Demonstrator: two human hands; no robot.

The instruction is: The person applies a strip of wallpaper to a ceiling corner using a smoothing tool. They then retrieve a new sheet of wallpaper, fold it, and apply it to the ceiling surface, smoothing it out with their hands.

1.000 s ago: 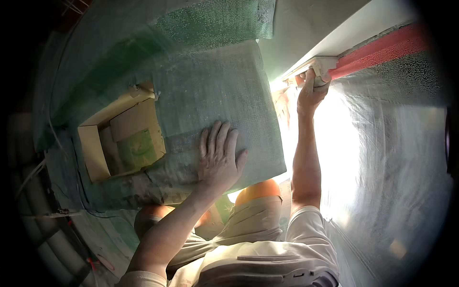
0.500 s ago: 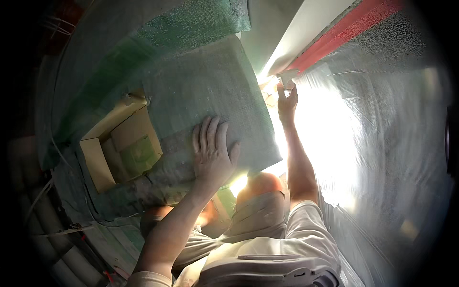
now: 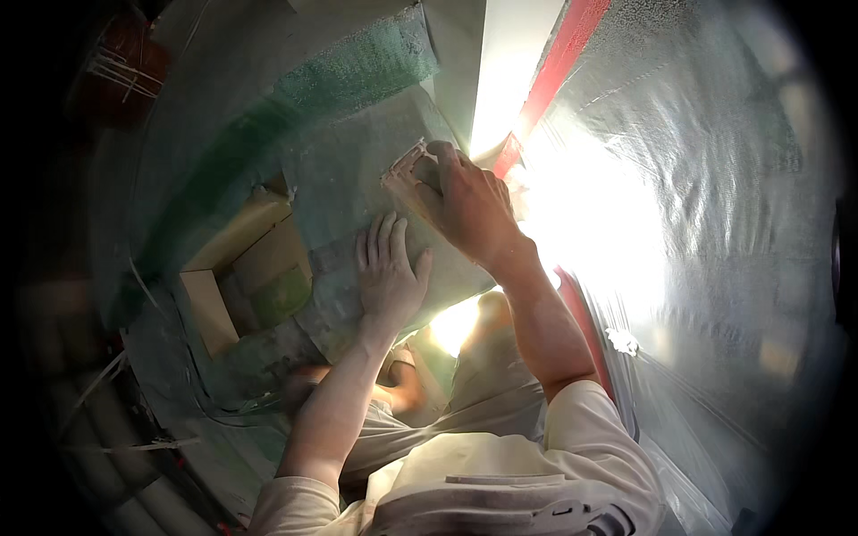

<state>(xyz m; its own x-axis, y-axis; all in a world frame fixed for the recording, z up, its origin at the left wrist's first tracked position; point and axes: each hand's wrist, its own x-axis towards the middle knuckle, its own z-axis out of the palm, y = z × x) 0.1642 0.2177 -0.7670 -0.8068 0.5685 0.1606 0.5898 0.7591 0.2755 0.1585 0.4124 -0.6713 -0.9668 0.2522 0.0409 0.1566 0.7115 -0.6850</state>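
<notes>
My left hand lies flat on a dusty grey-green panel, fingers stretched out and holding nothing. Farther up and to the right, my right hand is closed on a small flat pale block. The block is held close over the panel's upper part; whether it touches cannot be told. Its underside is hidden, and the fingers cover part of it. To the left of my left hand, the panel has a rectangular opening with a tan rim.
Glare washes out the area right of the panel. Wrinkled plastic sheeting covers the right side, beside a red strip. A green band crosses the upper panel. Thin cables run at the lower left. My legs are bent below the panel.
My right hand has come from the bright gap by the red strip leftward onto the panel area, still holding the block. My left hand stays flat on the panel. The view has shifted slightly.
</notes>
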